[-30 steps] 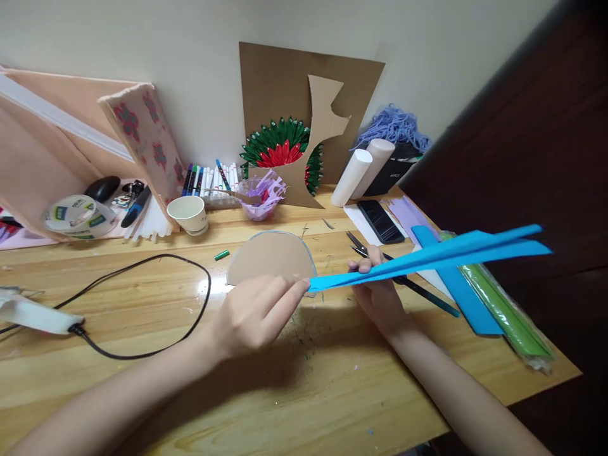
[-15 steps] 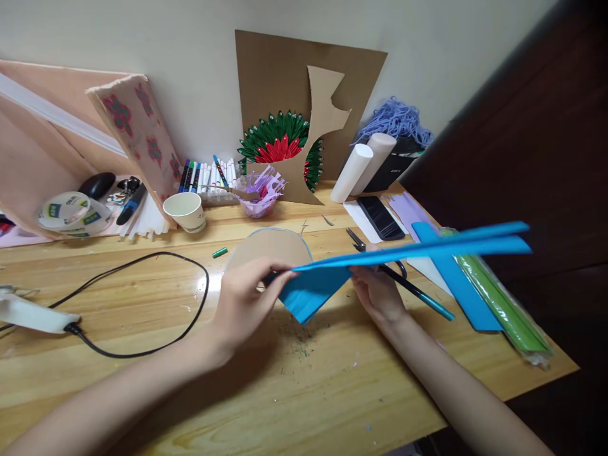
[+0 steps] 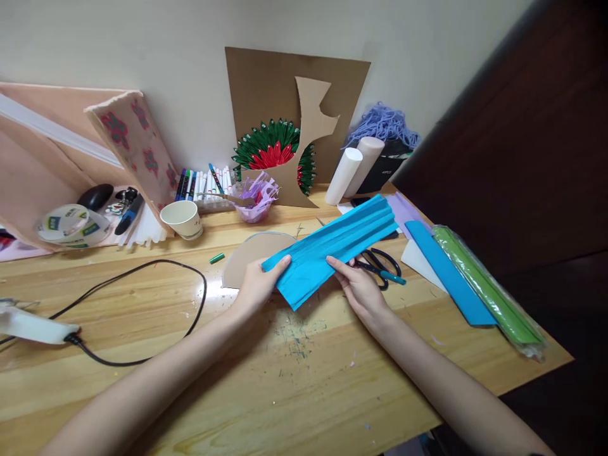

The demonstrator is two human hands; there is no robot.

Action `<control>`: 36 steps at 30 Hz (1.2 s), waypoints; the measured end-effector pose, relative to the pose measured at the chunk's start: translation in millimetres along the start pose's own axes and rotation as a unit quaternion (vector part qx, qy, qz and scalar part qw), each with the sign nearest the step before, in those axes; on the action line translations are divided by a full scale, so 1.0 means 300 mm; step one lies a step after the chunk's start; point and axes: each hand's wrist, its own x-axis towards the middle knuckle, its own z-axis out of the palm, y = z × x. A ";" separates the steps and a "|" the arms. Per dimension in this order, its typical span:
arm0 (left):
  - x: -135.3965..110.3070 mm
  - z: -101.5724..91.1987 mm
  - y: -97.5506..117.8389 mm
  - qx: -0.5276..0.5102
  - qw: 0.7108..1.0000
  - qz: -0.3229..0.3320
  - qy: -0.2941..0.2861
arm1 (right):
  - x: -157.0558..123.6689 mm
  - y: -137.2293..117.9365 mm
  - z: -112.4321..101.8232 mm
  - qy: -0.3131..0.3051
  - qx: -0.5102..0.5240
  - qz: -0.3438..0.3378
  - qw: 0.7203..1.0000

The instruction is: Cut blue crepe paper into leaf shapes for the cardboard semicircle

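Note:
A creased, folded sheet of blue crepe paper (image 3: 327, 244) is stretched at a slant above the table between my hands. At its left end my left hand (image 3: 259, 282) pinches it, thumb on top. My right hand (image 3: 358, 285) grips the lower edge near the middle, thumb on top and fingers underneath. The end of a teal pen (image 3: 394, 277) juts out to the right, past my right hand; its other end is hidden. Black-handled scissors (image 3: 386, 256) lie just behind that hand. A rounded cardboard piece (image 3: 240, 256) is partly covered by my left hand and the paper.
A green cap (image 3: 217, 258), a paper cup (image 3: 182, 220) and a bowl of purple shreds (image 3: 256, 199) stand left. A black cable (image 3: 205, 291) loops there. On the right lie another blue paper strip (image 3: 451, 278) and a green packet (image 3: 489, 291). Cardboard (image 3: 261, 82) leans on the wall.
The blue paper has turned from nearly edge-on to showing its broad pleated face, and its far end has swung back and left. The teal pen has shifted left with my right hand.

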 end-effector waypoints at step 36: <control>0.057 0.020 0.277 0.070 0.980 0.185 -0.006 | 0.151 -0.191 -0.218 -0.022 -0.790 -0.097 0.605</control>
